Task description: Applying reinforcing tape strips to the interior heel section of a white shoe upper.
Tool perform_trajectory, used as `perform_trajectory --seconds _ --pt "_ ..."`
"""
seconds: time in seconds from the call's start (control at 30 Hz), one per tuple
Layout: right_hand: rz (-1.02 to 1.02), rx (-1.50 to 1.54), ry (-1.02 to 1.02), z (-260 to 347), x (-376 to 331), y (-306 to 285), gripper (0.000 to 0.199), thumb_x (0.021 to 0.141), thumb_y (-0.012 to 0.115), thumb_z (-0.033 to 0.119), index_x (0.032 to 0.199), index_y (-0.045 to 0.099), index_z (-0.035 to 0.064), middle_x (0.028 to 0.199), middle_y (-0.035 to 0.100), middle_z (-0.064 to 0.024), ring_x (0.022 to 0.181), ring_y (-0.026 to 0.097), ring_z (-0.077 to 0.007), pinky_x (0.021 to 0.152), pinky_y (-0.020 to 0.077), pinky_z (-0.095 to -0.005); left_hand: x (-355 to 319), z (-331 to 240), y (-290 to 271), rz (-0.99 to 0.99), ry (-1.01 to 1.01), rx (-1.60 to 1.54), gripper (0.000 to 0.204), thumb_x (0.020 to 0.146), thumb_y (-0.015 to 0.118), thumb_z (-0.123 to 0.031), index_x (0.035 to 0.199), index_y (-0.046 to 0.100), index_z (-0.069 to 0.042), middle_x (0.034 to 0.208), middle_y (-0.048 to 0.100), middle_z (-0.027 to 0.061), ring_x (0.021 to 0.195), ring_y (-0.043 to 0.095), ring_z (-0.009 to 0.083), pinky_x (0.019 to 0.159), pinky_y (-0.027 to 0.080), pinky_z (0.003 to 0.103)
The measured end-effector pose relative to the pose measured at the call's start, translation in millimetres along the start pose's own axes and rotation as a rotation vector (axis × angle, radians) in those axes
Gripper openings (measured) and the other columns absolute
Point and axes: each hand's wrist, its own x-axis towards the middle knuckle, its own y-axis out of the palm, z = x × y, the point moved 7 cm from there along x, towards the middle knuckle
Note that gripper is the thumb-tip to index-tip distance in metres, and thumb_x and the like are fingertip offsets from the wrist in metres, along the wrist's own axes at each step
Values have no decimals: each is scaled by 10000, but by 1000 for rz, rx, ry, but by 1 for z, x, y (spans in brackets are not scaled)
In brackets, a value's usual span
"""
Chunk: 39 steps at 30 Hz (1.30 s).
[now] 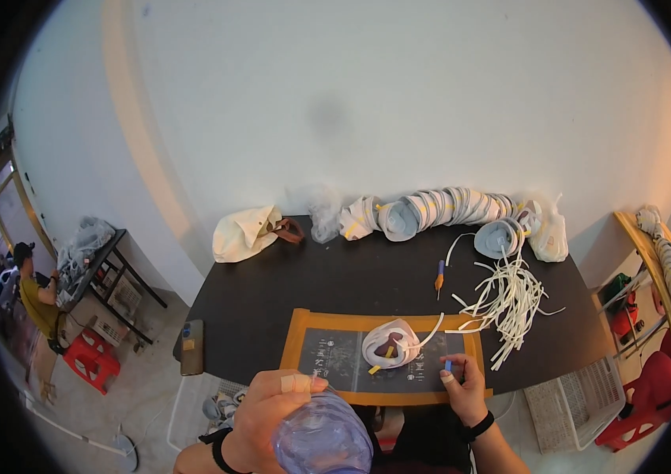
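Close to the camera, my left hand (276, 403) is wrapped around the upper part of a clear, bluish plastic bottle (323, 434), with a bandage on one finger. My right hand (466, 391) pinches a small blue piece (448, 366) that looks like a bottle cap, over the mat's right edge. Between the hands, a round white fabric piece (379, 336) with a dark reddish-brown middle, a yellow tab and a white strap lies on the dark mat (327, 379) with orange-brown taped edges. Neither hand touches that piece.
On the black table (248, 288) lie a phone (192, 347), a cream bag (244, 235), an orange-and-blue pen-like tool (439, 276), many white straps (513, 300) and a row of stacked grey-white cups (446, 209). A crate (576, 407) stands right; a person (35, 296) works far left.
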Motion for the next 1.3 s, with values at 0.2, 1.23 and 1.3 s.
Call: perform_trajectory --seconds 0.2,1.23,1.3 --pt "-11 51 7 -3 0 0 254 869 682 53 1107 593 51 1007 633 -13 805 503 -79 710 412 -215 -3 2 -1 -63 18 -37 412 735 781 -106 1075 573 -2 1080 657 207 956 628 379 826 517 456" --pt "0 67 19 -10 0 -1 225 887 658 40 1095 574 53 1029 633 23 695 412 -14 656 386 -179 2 -2 -9 -64 49 -57 457 750 790 -114 1117 559 32 1100 656 210 1011 613 370 864 507 443" --pt "11 44 39 -11 0 0 229 889 657 40 1102 571 55 1039 632 21 696 413 -12 657 388 -179 -2 3 -6 -57 47 -68 455 758 782 -101 1124 550 34 1105 652 215 1017 608 365 861 509 436"
